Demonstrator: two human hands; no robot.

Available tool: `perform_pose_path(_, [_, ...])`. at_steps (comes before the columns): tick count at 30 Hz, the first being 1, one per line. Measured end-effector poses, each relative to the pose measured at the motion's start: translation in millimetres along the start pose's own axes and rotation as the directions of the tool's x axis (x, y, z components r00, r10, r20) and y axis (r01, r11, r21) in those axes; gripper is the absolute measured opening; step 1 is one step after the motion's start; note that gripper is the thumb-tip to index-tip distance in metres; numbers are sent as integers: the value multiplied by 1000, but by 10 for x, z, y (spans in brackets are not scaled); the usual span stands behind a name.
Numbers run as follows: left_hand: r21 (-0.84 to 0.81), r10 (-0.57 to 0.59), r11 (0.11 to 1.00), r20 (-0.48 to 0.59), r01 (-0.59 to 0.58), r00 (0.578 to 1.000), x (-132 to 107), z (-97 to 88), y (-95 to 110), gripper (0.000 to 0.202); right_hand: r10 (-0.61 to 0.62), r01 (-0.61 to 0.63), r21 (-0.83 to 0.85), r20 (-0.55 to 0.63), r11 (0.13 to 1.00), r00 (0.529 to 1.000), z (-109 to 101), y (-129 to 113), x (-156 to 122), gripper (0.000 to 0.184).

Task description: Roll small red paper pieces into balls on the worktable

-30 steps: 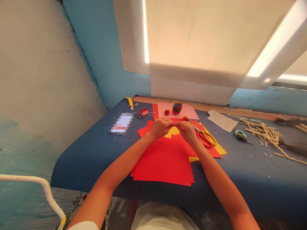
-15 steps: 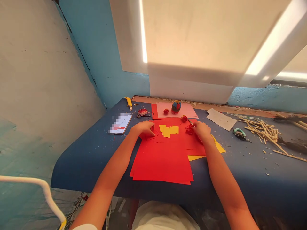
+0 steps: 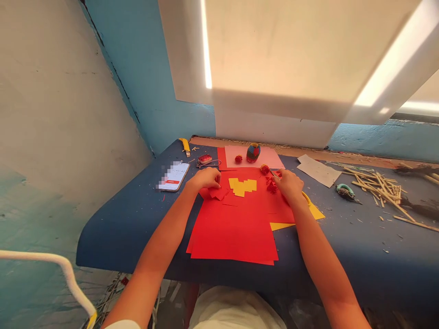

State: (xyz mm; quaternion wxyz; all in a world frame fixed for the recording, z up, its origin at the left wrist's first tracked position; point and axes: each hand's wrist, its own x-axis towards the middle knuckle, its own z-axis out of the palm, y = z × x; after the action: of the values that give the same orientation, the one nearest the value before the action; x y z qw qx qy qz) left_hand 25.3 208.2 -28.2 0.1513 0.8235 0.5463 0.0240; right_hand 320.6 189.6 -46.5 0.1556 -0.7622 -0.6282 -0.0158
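Observation:
My left hand (image 3: 207, 178) is closed at the left edge of the red paper sheets (image 3: 233, 233), its fingertips pinched at a small red paper piece (image 3: 218, 193). Other small red pieces lie under and beside it. My right hand (image 3: 290, 185) is closed around scissors, whose yellow handle loop (image 3: 306, 198) shows behind the hand; their thin tip points up and left. Folded red paper bits (image 3: 271, 185) lie by that tip, near a red and yellow ball (image 3: 264, 169). Between my hands, several yellow paper squares (image 3: 242, 186) lie on the red sheets.
A phone (image 3: 174, 176), a yellow cutter knife (image 3: 185, 146) and a red object with a cord (image 3: 205, 159) lie at the left. A small multicoloured vase (image 3: 253, 152) stands on pink paper at the back. Cardboard (image 3: 318, 170), turquoise-handled snips (image 3: 345, 191) and thin sticks (image 3: 380, 185) lie right.
My left fingers have drawn up slightly, and the small red pieces beneath them have shifted. The right hand stays nearly in place by the folded red bits. The view has moved slightly.

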Motion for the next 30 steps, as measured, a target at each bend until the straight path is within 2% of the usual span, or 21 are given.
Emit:
perform_pose_path(2, [14, -19, 1000, -95, 21, 995, -64, -33, 91, 6, -35, 38, 30, -71, 999, 997, 35, -49, -28, 29])
perform_pose_path(4, [-101, 1, 995, -173, -18, 985, -110, -43, 167, 7, -187, 209, 100, -192, 973, 963, 99, -163, -88, 28])
perform_pose_path(5, [-209, 29, 976, -191, -70, 981, -122, -40, 196, 14, -329, 372, 139, -257, 918, 909, 139, -242, -131, 33])
perform_pose_path(6, [-330, 67, 935, -194, -129, 979, -129, -34, 218, 23, -496, 559, 164, -306, 813, 812, 180, -330, -182, 38])
perform_pose_path(7, [-447, 110, 876, -184, -183, 977, -130, -26, 233, 31, -657, 724, 164, -324, 670, 681, 218, -422, -237, 41])
perform_pose_path(8, [-544, 151, 810, -165, -218, 975, -128, -18, 242, 38, -764, 829, 150, -329, 538, 555, 252, -510, -294, 39])
perform_pose_path(9, [-613, 184, 754, -144, -233, 972, -125, -12, 246, 42, -815, 880, 129, -335, 457, 473, 278, -588, -348, 35])
perform_pose_path(11, [-678, 214, 698, -110, -231, 971, -114, -6, 245, 42, -862, 923, 61, -339, 380, 377, 302, -698, -434, 28])
perform_pose_path(13, [-700, 238, 678, -83, -227, 968, -101, -2, 241, 38, -876, 935, 8, -347, 354, 335, 292, -740, -479, 27])
perform_pose_path(15, [-719, 265, 653, -76, -237, 961, -80, 13, 250, 32, -874, 936, -10, -361, 352, 325, 258, -733, -487, 27])
perform_pose_path(16, [-731, 271, 637, -86, -246, 959, -65, 30, 262, 29, -868, 931, -6, -366, 364, 336, 238, -720, -481, 26])
perform_pose_path(18, [-746, 239, 612, -142, -262, 961, -28, 83, 301, 26, -847, 913, 20, -365, 407, 386, 206, -685, -454, 26])
perform_pose_path(21, [-730, 167, 624, -223, -278, 960, 33, 188, 373, 28, -823, 879, 75, -324, 470, 467, 202, -623, -395, 25])
perform_pose_path(24, [-716, 246, 618, -216, -325, 945, 71, 270, 412, 31, -785, 839, 132, -303, 527, 541, 248, -555, -332, 19])
perform_pose_path(27, [-743, 348, 560, -190, -366, 918, 89, 312, 404, 33, -710, 777, 191, -319, 600, 628, 292, -516, -292, 11])
perform_pose_path(30, [-766, 326, 526, -221, -371, 919, 104, 334, 401, 33, -630, 721, 261, -356, 642, 690, 293, -527, -296, 11])
